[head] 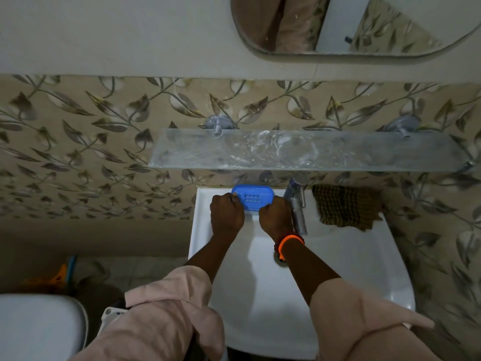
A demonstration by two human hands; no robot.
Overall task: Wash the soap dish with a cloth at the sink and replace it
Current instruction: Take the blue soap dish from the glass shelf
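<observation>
From the head camera, the blue soap dish (253, 197) sits at the back rim of the white sink (346, 259), just above the middle of the frame and left of the metal tap (296, 204). The 2 hands grasp it, 1 at each end: the left hand (227, 213) curls its fingers over the left end, and the right hand (276, 218) curls over the right end. An orange bracelet (287, 242) circles the right wrist. The checked cloth (345, 207) lies bunched on the sink's rim right of the tap, apart from both hands. A glass shelf (307, 149) hangs on the leaf-patterned wall above, with a mirror (325, 24) at the top of the frame.
</observation>
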